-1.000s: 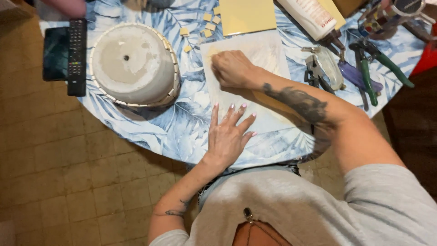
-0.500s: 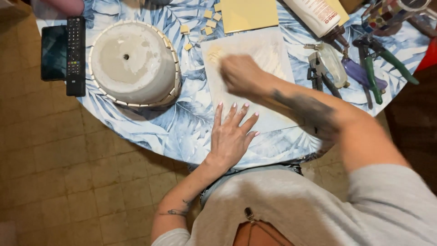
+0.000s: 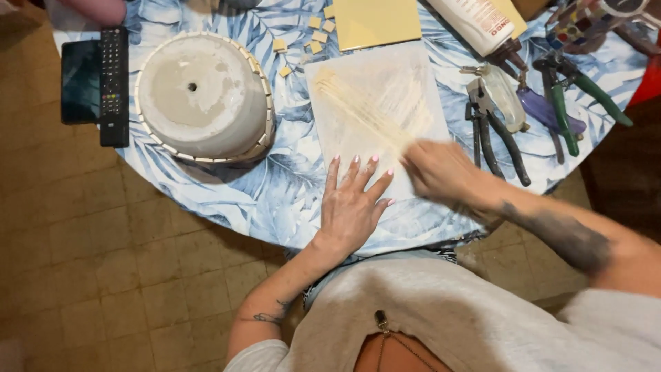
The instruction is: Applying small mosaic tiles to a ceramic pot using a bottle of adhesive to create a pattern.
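A white sheet lies on the round table's blue leaf-print cloth, with a pale yellowish streak running diagonally across it. My left hand rests flat, fingers spread, on the sheet's near left corner. My right hand is blurred at the sheet's near right edge, at the lower end of the streak. Its fingers are curled in, and I cannot see anything inside them.
An upturned grey pot stands at the left, beside a black remote and a dark screen. A yellow square tile, small tile pieces, a glue bottle, black pliers and green-handled cutters lie at the back and right.
My right hand has swept from the sheet's far left corner diagonally to its near right edge. The left hand has stayed flat on the sheet.
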